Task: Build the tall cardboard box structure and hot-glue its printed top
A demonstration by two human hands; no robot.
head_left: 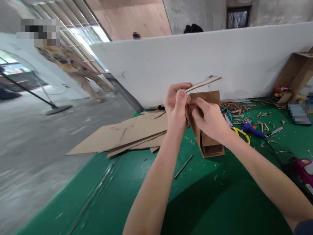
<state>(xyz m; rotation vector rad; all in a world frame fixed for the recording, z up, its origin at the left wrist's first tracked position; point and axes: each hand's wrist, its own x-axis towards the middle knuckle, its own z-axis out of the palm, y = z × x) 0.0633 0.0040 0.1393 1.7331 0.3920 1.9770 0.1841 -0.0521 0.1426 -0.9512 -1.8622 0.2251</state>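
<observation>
A small cardboard box (212, 96) stands upright on the green table, with an open slot low on its front. A flat cardboard flap (205, 83) is raised over its top, and a thin thread seems to hang from the flap. My left hand (176, 102) is closed around the box's upper left corner, thumb up, at the near end of the flap. Pinched together at the same top edge are the fingers of my right hand (210, 120). Whatever lies between those fingertips is hidden.
Flat cardboard sheets (132, 132) lie left. To the right are yellow-handled scissors (241, 133), a blue glue gun (253, 129), a craft knife (274, 132), cardboard scraps (236, 107) and a magenta device (304, 169). A thin rod (183, 167) lies in front; a white partition (207, 62) stands behind. Another person (73, 65) is at left.
</observation>
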